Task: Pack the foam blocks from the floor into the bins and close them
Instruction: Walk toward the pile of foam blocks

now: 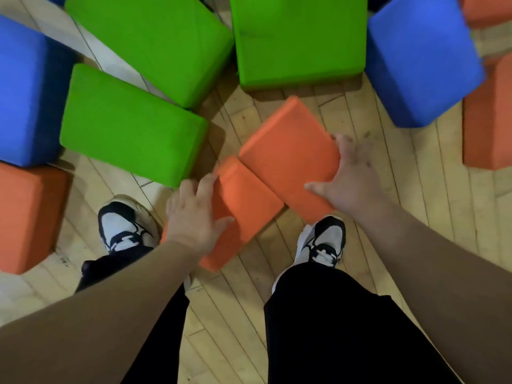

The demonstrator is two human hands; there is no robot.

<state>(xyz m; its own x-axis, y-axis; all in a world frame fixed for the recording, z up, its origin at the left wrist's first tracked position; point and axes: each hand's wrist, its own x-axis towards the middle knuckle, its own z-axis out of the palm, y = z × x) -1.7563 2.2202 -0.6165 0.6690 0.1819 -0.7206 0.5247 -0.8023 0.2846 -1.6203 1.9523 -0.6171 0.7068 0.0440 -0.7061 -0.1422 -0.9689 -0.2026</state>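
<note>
Two orange foam blocks lie side by side on the wooden floor just ahead of my feet. My left hand (194,214) grips the nearer, smaller orange block (243,206) at its left edge, thumb on top. My right hand (352,176) clasps the larger orange block (288,153) along its right edge, fingers wrapped over the far corner. The two blocks touch along one edge. No bin is in view.
Three green blocks (130,126) (155,42) (299,37) lie ahead. Blue blocks sit at far left (25,90) and upper right (421,56). More orange blocks rest at left (27,214) and right (490,115). My shoes (122,225) (324,239) stand on the floor (230,314).
</note>
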